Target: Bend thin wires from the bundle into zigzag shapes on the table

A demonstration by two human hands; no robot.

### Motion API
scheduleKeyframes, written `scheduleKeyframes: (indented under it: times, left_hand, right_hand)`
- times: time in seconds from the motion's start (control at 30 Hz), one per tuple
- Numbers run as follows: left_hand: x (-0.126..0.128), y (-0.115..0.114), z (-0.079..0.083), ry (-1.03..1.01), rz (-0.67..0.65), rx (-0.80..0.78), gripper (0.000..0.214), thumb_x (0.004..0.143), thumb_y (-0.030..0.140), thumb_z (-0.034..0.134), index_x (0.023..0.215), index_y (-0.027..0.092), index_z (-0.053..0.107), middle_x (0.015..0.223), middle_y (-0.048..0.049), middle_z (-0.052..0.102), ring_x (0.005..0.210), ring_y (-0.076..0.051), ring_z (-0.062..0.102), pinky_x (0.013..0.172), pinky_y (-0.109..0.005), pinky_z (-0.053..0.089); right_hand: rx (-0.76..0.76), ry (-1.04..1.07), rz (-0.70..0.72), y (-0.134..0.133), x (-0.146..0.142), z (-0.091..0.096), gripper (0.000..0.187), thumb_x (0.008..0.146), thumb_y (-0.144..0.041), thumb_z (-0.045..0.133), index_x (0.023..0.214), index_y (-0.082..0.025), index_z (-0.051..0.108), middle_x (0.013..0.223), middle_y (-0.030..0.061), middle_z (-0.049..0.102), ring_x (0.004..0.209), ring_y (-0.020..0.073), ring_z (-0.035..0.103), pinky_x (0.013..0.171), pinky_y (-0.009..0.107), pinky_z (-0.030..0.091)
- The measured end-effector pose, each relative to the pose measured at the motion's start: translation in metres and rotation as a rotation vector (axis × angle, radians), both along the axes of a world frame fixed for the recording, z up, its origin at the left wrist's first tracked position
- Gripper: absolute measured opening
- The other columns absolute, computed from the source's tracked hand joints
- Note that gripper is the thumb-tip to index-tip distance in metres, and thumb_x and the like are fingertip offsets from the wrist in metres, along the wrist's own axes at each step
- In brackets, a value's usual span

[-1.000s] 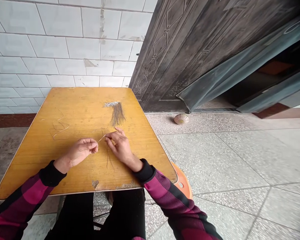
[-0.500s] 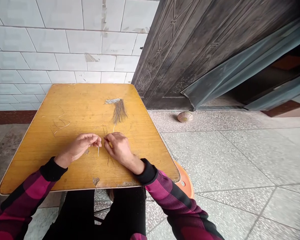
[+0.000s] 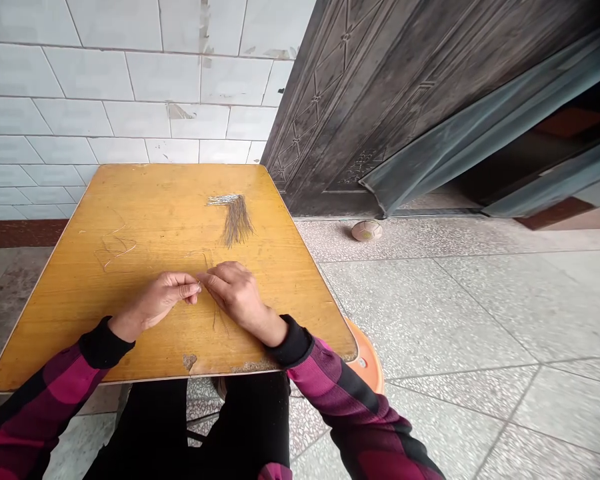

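Observation:
My left hand (image 3: 166,297) is pinched shut, thumb against forefinger, over the near middle of the table. Between those fingertips a tiny bit of a thin pale strand (image 3: 199,283) shows; most of it is hidden. My right hand (image 3: 240,293) is also closed, its fingertips meeting the left ones at the strand, back of the hand upward. A few loose dark strands (image 3: 215,317) lie under and beside the right hand. Beyond it rests a bundle of thin dark strands (image 3: 237,223) with whitish twisted ends (image 3: 223,199) pointing left.
The yellow wooden table (image 3: 150,200) has a chipped near edge. Loose thin wires (image 3: 117,250) lie curled on its left side. An orange stool (image 3: 367,360) is partly under the right edge. A worn ball (image 3: 367,231) sits on the floor by the dark door (image 3: 340,113).
My hands have come together, fingertips now touching. The white strand that hung below the left fingers and stuck out beyond the right hand is now mostly out of sight. The view shifted slightly.

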State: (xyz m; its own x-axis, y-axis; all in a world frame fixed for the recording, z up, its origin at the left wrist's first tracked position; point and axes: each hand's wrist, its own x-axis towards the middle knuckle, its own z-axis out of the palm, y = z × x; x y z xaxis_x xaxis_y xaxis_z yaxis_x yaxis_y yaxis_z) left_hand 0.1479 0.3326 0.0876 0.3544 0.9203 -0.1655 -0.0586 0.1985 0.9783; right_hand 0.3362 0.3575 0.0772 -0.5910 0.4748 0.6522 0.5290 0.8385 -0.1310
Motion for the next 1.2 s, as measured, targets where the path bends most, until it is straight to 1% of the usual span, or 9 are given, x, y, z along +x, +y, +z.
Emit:
scheduleKeyframes:
  times: [0.13,0.37,0.53,0.57,0.7,0.73,0.9,1.0,1.2]
  left_hand:
    - [0.000,0.000,0.001,-0.008,0.005,-0.026,0.028,0.072,0.038,0.071,0.058,0.017,0.061,0.057,-0.0006,0.055,0.058,-0.013,0.044,0.062,-0.029,0.032]
    - [-0.001,-0.005,0.003,-0.010,-0.010,-0.020,0.023,0.072,0.037,0.069,0.061,0.017,0.063,0.058,-0.0014,0.057,0.059,-0.013,0.046,0.064,-0.029,0.034]
    - [-0.011,-0.005,0.003,0.079,-0.206,-0.021,0.023,0.074,0.034,0.068,0.060,0.017,0.064,0.058,-0.0028,0.059,0.058,-0.014,0.049,0.065,-0.029,0.037]
    - [-0.014,-0.004,0.003,0.100,-0.207,-0.013,0.022,0.074,0.034,0.068,0.061,0.017,0.065,0.060,-0.0032,0.061,0.060,-0.014,0.050,0.065,-0.029,0.037]
    - [-0.016,0.001,0.003,0.120,0.034,0.071,0.020,0.078,0.037,0.065,0.072,0.018,0.069,0.073,-0.0049,0.066,0.067,-0.015,0.052,0.065,-0.028,0.038]
    - [-0.014,0.002,0.004,0.118,0.066,0.079,0.022,0.078,0.038,0.064,0.073,0.018,0.069,0.074,-0.0051,0.066,0.066,-0.015,0.051,0.064,-0.028,0.037]
    - [-0.004,-0.001,0.002,0.148,-0.034,0.056,0.024,0.076,0.038,0.066,0.066,0.017,0.068,0.065,-0.0039,0.064,0.056,-0.012,0.043,0.057,-0.027,0.033]
    - [-0.002,-0.003,-0.001,0.119,-0.014,0.031,0.024,0.075,0.038,0.067,0.066,0.016,0.066,0.062,-0.0023,0.061,0.054,-0.010,0.040,0.055,-0.026,0.031]
    - [0.000,-0.005,0.000,0.107,0.025,-0.001,0.025,0.073,0.039,0.069,0.069,0.015,0.063,0.060,0.0004,0.054,0.051,-0.008,0.040,0.049,-0.024,0.029]
  right_hand:
    - [0.066,-0.024,0.003,0.003,0.005,0.001,0.023,0.095,-0.018,0.046,0.097,-0.021,0.068,0.077,0.0040,0.066,0.072,0.0173,0.058,0.069,0.032,0.040]
    - [0.008,0.001,-0.095,0.009,0.013,0.002,0.023,0.094,-0.016,0.047,0.096,-0.021,0.070,0.073,0.0036,0.066,0.069,0.0162,0.059,0.066,0.031,0.042]
    - [0.030,0.077,-0.186,0.017,0.024,0.004,0.020,0.094,-0.017,0.050,0.094,-0.020,0.070,0.074,0.0034,0.067,0.069,0.0156,0.060,0.065,0.030,0.043]
    - [0.028,0.088,-0.186,0.017,0.026,0.004,0.019,0.093,-0.017,0.050,0.094,-0.020,0.069,0.075,0.0035,0.067,0.070,0.0156,0.060,0.066,0.030,0.043]
    - [0.006,0.038,-0.091,0.011,0.019,0.006,0.019,0.093,-0.015,0.051,0.095,-0.022,0.069,0.080,0.0035,0.067,0.075,0.0162,0.060,0.072,0.032,0.044]
    - [0.005,0.016,-0.061,0.008,0.015,0.005,0.020,0.093,-0.015,0.050,0.095,-0.022,0.068,0.080,0.0037,0.067,0.076,0.0165,0.060,0.073,0.032,0.044]
    - [-0.015,-0.005,0.026,-0.003,-0.003,-0.005,0.017,0.094,-0.015,0.048,0.098,-0.018,0.065,0.070,0.0020,0.062,0.068,0.0152,0.058,0.086,0.034,0.045]
    - [-0.027,0.013,0.029,-0.005,-0.006,-0.008,0.020,0.095,-0.014,0.046,0.109,-0.017,0.060,0.069,0.0001,0.062,0.066,0.0139,0.058,0.093,0.035,0.045]
    - [0.102,-0.024,0.049,-0.013,-0.008,-0.004,0.036,0.095,-0.009,0.039,0.130,-0.012,0.046,0.067,-0.0003,0.060,0.063,0.0152,0.056,0.092,0.038,0.045]
